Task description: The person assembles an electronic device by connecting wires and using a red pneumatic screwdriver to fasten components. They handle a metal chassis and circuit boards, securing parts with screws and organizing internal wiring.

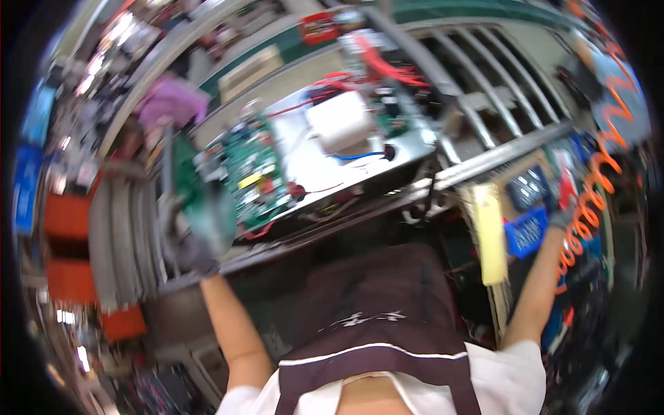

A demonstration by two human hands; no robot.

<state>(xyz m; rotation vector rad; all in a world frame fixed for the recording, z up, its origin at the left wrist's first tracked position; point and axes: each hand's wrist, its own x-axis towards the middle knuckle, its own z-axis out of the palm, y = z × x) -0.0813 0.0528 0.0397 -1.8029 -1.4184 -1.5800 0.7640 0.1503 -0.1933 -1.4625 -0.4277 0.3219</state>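
My left hand [192, 250], in a grey glove, is at the left end of a metal tray [321, 185]. Its fingers look curled at a blurred, pale green rounded thing [213, 220] whose kind I cannot make out. On the tray are a green circuit board [252, 169] with many parts, a white block-shaped component [340, 121], and red and blue wires. Out at the right, my right hand [561, 218], gloved in grey, is closed at a red-handled tool [567, 188], beside a blue bin [527, 232]. Motion smears both hands.
Metal roller bars [477, 83] extend right of the tray. An orange coiled hose [591, 200] hangs at the far right. A yellow strip [490, 235] edges the parts box with dark pieces [529, 187]. Orange bins [69, 245] and a purple cloth-like bundle [169, 102] are left.
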